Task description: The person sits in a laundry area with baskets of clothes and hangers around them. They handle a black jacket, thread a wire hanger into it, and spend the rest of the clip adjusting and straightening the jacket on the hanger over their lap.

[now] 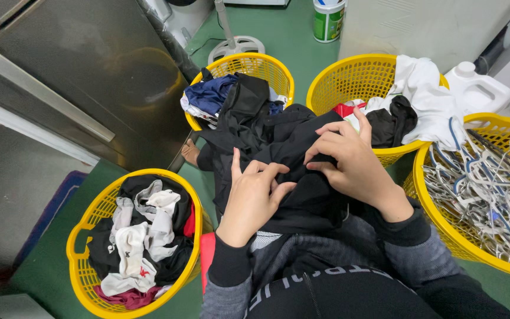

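Head view: both hands, left hand [254,198] and right hand [349,159], pinch a crumpled black cloth garment [278,142] mid-sorting; yellow plastic baskets [90,277] remain full.

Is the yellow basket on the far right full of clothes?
No, that yellow basket holds a tangle of wire hangers, not clothes.

1. A green floor [290,44] fills the room.
2. A large brushed-steel appliance [84,65] with a long bar handle stands at the upper left.
3. A white cabinet [420,23] stands at the top right.
4. A fan's round white base [237,46] sits on the floor between them.
5. Light is even, indoor.
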The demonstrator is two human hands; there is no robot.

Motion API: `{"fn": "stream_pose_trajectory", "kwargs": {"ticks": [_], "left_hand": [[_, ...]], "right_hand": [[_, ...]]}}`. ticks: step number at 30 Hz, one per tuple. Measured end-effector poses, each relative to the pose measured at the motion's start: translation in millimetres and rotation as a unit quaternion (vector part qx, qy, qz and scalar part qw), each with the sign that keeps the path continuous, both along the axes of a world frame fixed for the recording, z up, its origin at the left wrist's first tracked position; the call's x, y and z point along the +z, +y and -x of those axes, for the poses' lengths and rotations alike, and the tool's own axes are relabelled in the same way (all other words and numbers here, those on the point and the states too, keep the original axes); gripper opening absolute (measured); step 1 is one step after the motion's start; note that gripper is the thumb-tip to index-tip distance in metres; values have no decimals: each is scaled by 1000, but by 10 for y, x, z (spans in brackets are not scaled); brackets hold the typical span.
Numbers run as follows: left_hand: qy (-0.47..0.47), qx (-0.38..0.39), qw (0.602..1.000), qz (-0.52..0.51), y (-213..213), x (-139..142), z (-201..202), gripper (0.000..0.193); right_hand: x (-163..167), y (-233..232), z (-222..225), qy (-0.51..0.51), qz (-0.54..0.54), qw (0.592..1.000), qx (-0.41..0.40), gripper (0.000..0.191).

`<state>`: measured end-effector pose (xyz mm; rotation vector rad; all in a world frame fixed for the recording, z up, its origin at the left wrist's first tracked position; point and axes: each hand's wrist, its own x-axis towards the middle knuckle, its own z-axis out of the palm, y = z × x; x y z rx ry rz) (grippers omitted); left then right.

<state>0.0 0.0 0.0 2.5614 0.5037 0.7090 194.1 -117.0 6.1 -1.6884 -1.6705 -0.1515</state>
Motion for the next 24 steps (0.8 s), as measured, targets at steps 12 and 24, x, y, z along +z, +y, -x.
{"fn": "stream_pose_trajectory", "kwargs": {"ticks": [12, 24], "left_hand": [[-120, 121, 984, -53, -3, -34, -61, 5], [-228, 187, 954, -56, 20, -53, -65, 4]], "right_hand": [[81, -51, 14, 26, -65, 998, 6, 15], [62, 1, 45, -30, 32, 999, 12, 43]]}}
